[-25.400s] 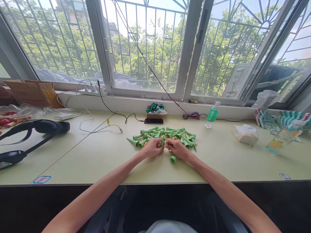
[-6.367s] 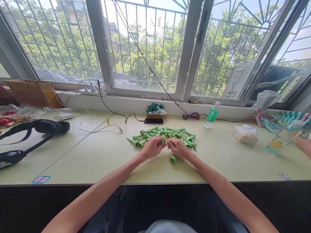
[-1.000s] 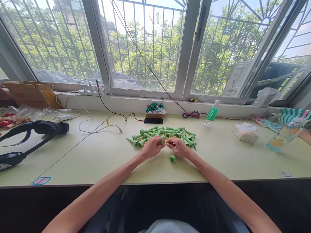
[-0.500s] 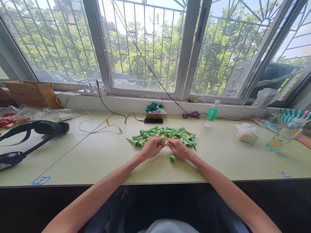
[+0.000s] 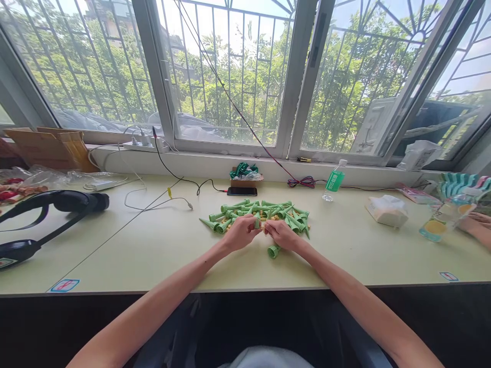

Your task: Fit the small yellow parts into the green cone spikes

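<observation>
Just in front of a heap of light green cones [image 5: 235, 206] my two hands meet, fingertips almost touching. My left hand [image 5: 241, 234] is closed around a green cone [image 5: 257, 223], whose end shows above the fingers. The fingers of my right hand [image 5: 284, 234] are pinched together beside it, at a small pale piece [image 5: 265, 231] too small to make out. Below the right hand, a single green cone [image 5: 273, 251] lies with its wide mouth towards me. Small yellowish pieces [image 5: 274, 216] are scattered among the heaped cones.
Behind the heap are a phone [image 5: 242, 191] on a cable and a small box [image 5: 246, 182] holding green material. A water bottle [image 5: 334, 180] and tissue pack [image 5: 388, 210] stand to the right, near a cup [image 5: 433, 230] and another person's hand [image 5: 477, 225]. A black headset [image 5: 72, 202] lies left.
My right fingers have shifted slightly beside the cone; my left hand stays in place. At the right edge, the other person's hands have moved further into view.
</observation>
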`<state>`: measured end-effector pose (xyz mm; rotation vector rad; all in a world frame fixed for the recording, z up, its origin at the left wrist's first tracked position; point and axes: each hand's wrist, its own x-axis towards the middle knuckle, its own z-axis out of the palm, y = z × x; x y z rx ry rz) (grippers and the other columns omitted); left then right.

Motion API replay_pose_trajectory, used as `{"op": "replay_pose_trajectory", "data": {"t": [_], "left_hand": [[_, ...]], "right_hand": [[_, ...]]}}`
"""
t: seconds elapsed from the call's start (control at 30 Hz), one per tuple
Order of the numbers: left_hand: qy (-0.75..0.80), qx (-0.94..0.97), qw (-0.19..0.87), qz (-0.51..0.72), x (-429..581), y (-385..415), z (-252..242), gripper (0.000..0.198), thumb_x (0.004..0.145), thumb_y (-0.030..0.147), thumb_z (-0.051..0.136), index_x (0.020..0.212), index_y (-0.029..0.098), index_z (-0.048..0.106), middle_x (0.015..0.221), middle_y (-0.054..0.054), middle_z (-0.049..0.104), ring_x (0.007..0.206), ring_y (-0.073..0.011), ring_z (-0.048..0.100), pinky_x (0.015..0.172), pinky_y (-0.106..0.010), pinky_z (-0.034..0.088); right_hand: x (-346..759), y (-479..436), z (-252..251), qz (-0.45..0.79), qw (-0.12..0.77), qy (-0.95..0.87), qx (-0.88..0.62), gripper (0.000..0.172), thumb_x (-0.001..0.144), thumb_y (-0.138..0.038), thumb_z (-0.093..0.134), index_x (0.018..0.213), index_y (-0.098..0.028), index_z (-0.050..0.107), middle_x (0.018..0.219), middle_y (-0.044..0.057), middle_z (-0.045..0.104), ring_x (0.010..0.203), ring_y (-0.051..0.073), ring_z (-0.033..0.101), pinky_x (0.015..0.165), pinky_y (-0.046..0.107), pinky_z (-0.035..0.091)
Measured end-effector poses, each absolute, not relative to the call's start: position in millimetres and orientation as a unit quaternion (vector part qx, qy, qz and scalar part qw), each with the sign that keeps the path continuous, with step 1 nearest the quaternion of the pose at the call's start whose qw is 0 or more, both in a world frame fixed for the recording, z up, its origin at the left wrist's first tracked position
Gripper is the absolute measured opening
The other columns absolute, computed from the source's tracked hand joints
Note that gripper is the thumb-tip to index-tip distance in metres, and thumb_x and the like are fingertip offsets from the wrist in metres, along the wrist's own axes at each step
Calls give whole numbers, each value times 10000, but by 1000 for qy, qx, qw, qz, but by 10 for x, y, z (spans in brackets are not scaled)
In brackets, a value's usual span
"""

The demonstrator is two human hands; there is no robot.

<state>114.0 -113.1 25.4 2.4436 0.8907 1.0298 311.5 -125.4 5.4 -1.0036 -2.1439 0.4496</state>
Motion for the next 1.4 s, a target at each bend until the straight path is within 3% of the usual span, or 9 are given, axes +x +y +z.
{"op": "replay_pose_trajectory", "data": {"t": [0.33,0.47,0.6,0.9,1.23,1.4], "left_hand": [[315,848,193,380,1156,-1116,270,155,817,298,632,769,156,673,637,10,521,559,-98,452,536,-221,392],[326,821,248,398,1154,-1100,275,218,809,350,646,776,137,672,612,2,534,559,-97,453,519,-211,391],[328,781,347,404,1150,-1119,326,319,783,432,673,800,114,665,610,-10,544,551,-94,470,500,-204,399],[343,744,433,376,1142,-1203,435,408,738,525,689,769,121,640,549,12,521,427,-52,405,381,-175,305],[347,749,435,359,1134,-1192,429,411,736,526,689,750,120,629,567,11,529,430,-49,403,385,-175,313],[333,767,422,349,1133,-1183,402,382,736,500,700,785,125,647,573,13,517,477,-70,438,427,-183,360]], "right_hand": [[3080,-1299,118,159,390,-815,-398,368,987,-343,362,701,-177,522,588,-16,490,530,108,399,554,238,339],[3073,-1347,151,183,405,-808,-386,236,950,-373,469,962,-168,584,632,-15,542,526,108,424,535,230,369],[3069,-1366,156,196,422,-804,-370,254,936,-367,498,1075,-166,569,733,22,617,606,129,526,586,239,440],[3079,-1331,143,197,424,-802,-373,250,939,-374,509,1063,-173,592,721,15,615,632,131,543,623,248,472],[3085,-1305,106,189,416,-803,-382,248,937,-390,506,1004,-172,602,675,-1,582,568,118,490,585,236,422],[3083,-1336,139,174,410,-811,-379,285,968,-393,440,884,-173,599,637,-13,542,546,108,437,556,228,367]]}}
